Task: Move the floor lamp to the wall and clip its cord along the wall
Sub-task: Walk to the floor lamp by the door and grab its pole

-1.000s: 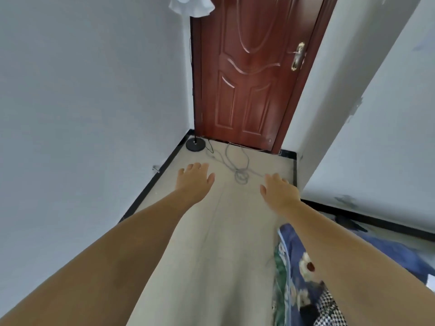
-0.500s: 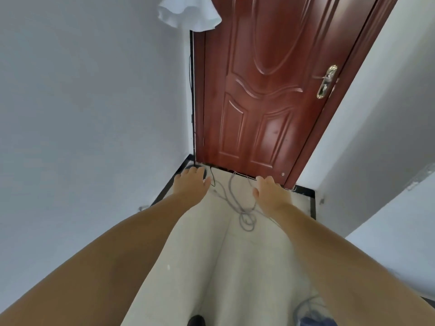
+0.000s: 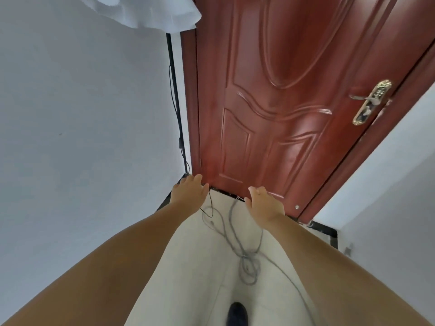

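Note:
The floor lamp stands in the corner between the left wall and the door: a thin black pole [image 3: 175, 95] under a white ruffled shade [image 3: 153, 12] at the top edge. Its base is hidden behind my left hand [image 3: 188, 191], which reaches out low near the pole's foot with fingers apart and nothing in it. A grey cord [image 3: 247, 252] lies in loose loops on the pale floor between my arms. A thin black wire [image 3: 209, 208] hangs just below my left hand. My right hand [image 3: 263, 203] is stretched toward the door's bottom, fingers loosely apart, empty.
A red-brown wooden door [image 3: 270, 102] with a brass handle [image 3: 372, 102] fills the far end. White walls close in left [image 3: 82, 137] and right [image 3: 388, 196], with black skirting [image 3: 327, 231] along the floor. A dark shoe tip [image 3: 237, 314] shows at the bottom.
I have walked toward the door and lamp; both now look much larger. My hands have gone from mid-floor to the door's foot, and the blue patterned cloth at the lower right has left view.

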Demonstrator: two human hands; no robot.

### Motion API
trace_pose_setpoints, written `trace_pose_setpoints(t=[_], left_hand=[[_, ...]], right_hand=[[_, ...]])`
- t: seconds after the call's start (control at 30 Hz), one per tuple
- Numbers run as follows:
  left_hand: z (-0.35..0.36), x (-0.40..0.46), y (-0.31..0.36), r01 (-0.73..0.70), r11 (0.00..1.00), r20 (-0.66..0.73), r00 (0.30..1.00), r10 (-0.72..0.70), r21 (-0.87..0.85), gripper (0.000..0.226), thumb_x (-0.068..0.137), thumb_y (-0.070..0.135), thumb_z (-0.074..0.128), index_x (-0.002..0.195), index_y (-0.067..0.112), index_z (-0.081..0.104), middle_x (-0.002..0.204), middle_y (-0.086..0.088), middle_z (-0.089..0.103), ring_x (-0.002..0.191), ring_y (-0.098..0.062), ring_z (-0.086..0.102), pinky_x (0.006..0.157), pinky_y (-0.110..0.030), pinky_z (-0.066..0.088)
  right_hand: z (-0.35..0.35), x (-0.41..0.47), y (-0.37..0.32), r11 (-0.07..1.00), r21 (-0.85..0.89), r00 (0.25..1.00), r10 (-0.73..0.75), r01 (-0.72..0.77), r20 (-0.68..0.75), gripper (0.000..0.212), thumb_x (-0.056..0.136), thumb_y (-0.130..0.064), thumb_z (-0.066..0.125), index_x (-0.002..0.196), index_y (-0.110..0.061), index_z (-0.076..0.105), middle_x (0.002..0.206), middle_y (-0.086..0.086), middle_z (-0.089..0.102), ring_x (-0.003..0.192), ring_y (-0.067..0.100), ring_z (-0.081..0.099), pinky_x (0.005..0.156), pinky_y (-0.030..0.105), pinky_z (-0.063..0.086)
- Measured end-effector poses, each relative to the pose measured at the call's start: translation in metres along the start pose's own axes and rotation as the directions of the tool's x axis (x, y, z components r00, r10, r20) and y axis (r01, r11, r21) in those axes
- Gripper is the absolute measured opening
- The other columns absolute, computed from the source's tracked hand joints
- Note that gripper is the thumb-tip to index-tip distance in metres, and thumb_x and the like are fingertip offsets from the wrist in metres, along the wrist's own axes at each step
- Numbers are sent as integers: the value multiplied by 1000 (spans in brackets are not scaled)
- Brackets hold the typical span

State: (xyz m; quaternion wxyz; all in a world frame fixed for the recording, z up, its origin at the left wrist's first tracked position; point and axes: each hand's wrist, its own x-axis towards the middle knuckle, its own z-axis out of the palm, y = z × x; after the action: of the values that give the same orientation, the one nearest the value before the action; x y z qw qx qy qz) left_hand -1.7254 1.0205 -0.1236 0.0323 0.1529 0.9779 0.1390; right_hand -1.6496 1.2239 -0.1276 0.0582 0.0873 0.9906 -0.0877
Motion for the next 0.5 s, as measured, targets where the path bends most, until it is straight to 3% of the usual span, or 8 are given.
trace_pose_setpoints(t=[0.2,0.37,0.5], left_hand=[[38,107,-18,125,990,31,992,-123,-72,41,95,40,33,123,16,50,121,-10,61,112,-30,54,87,-43,43],[95,206,-53,287,952,80,957,-280,-104,46,96,41,33,132,15,45,131,-11,56,119,-31,51,91,-45,42],[149,279,-95,412,880,111,911,-397,-235,47,95,44,38,131,14,46,130,-11,58,115,-29,55,86,-40,44]], right_hand=[[23,147,12,997,8,994,-82,82,69,37,98,-34,31,127,-13,41,122,13,48,104,34,57,71,38,43],[103,258,-7,991,79,985,-117,108,123,41,98,-35,31,130,-11,40,128,15,47,106,33,57,75,40,48],[169,347,-28,990,71,980,-131,122,150,44,98,-38,31,132,-10,39,131,15,47,106,33,58,69,37,43]])
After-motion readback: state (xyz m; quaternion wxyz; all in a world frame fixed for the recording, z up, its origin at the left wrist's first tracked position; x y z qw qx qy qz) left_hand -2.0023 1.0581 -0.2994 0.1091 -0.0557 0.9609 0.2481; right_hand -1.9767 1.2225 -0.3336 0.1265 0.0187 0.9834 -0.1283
